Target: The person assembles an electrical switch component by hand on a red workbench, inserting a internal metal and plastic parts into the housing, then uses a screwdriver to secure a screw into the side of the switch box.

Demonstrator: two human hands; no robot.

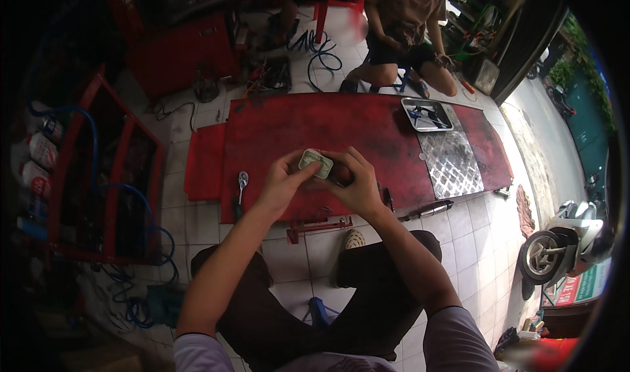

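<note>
My left hand (287, 176) grips a small, pale greenish-white piece shaped like a shallow square dish with rounded corners (316, 164). Its thumb lies across the inner face. Close beside it, my right hand (358, 180) is curled, the fingers bent round toward the thumb; a dark shape shows between them, too shadowed to name. Both hands are held over the near part of a red, stained work platform (295, 126). Left of my left hand, a ratchet wrench (243, 180) lies on that platform.
A metal tray of tools (426, 126) rests at the platform's far right, by a diamond-plate strip (454, 168). Across sits another person (407, 24). A red cart (108, 168) and blue hose (95, 155) stand left; a scooter (564, 247) is at right.
</note>
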